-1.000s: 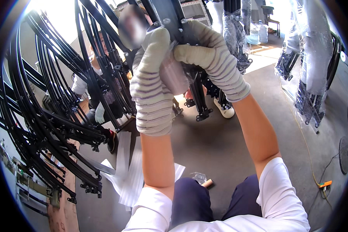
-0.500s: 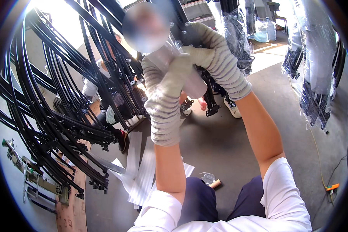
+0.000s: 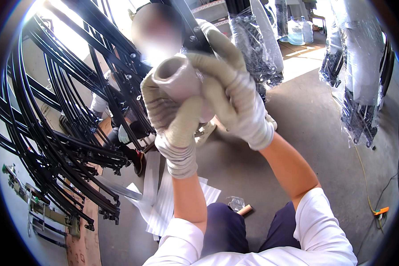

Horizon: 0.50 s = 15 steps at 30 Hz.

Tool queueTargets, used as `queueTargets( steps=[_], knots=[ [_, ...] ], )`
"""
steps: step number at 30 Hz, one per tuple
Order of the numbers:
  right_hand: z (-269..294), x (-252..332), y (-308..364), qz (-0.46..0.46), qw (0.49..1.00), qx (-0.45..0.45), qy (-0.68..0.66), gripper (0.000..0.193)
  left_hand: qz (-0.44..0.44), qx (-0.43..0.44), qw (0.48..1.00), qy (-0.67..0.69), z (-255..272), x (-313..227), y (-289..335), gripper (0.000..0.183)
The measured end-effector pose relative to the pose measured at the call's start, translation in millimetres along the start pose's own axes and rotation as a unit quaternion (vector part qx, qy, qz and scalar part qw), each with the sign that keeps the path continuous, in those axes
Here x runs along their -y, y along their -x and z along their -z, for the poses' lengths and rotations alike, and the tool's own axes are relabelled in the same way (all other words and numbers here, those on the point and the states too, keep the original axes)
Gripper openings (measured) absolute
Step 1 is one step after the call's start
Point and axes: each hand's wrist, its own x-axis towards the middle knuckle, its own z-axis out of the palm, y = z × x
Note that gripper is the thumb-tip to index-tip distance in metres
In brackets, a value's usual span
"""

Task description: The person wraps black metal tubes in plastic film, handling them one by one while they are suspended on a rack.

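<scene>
A pale roll of clear wrap [image 3: 178, 84] with a hollow core is raised in front of me, its open end tilted up toward me. My left hand [image 3: 175, 126], in a cream knitted glove, is closed round its left side and underside. From the right, my right hand [image 3: 232, 91], gloved the same way, has its fingers curled against the roll's side. Just behind the hands stands a black metal bar [image 3: 193, 26] with bolt holes. The lower part of the roll is hidden by my gloves.
Long curved black metal bars [image 3: 53, 111] hang in rows at the left. Film-wrapped bundles [image 3: 357, 80] hang at the right. Across from me a person stands close behind the roll; another is beyond the bars. White foam sheets [image 3: 164, 213] and a cardboard tube [image 3: 244, 209] lie on the floor.
The roll has swung from slanting downward to showing its open end toward me. Both hands have come lower and nearer, and my right hand has turned round the roll.
</scene>
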Motion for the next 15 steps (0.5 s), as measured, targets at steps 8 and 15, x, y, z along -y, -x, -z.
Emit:
queueTargets(
  steps=[8,15],
  knots=[
    [7,42,-8,-0.227,0.971,0.033,-0.071,0.048,0.052,-0.013,0.998,0.030,4,-6,-3,0.033],
    [13,37,-6,-0.285,0.936,-0.021,-0.204,0.047,0.123,-0.054,0.991,0.020,-1,20,-32,0.033]
  ],
)
